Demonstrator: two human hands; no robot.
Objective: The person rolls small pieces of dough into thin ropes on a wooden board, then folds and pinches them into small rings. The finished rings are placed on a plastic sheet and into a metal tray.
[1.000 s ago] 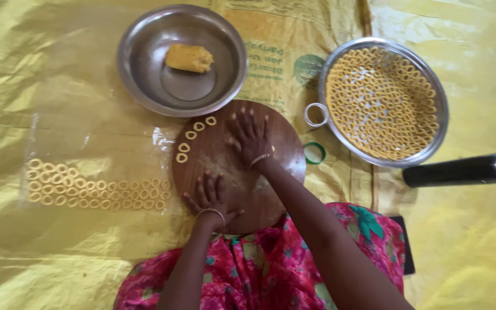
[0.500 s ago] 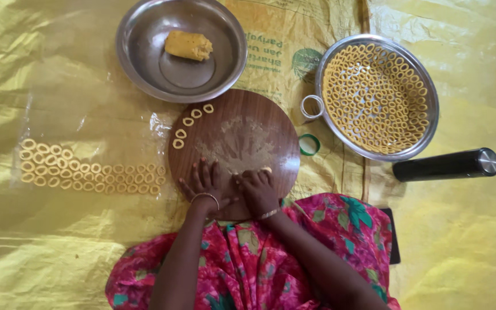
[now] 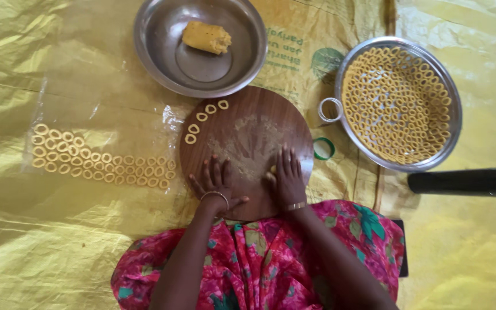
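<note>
Dough piece (image 3: 271,170) lies near the round wooden board's (image 3: 259,115) near edge, under the right hand's (image 3: 287,181) flat, open fingers; left hand (image 3: 216,182) rests open just beside, empty.

Pink floral garment (image 3: 259,258), thin wrist bangles (image 3: 213,195)

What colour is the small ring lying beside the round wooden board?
Green; the small ring shows best in the head view, right of the board.

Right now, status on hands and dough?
Left hand flat on round board. Right hand pressing a dough bit. Dough rings at board edge, clear.
</note>
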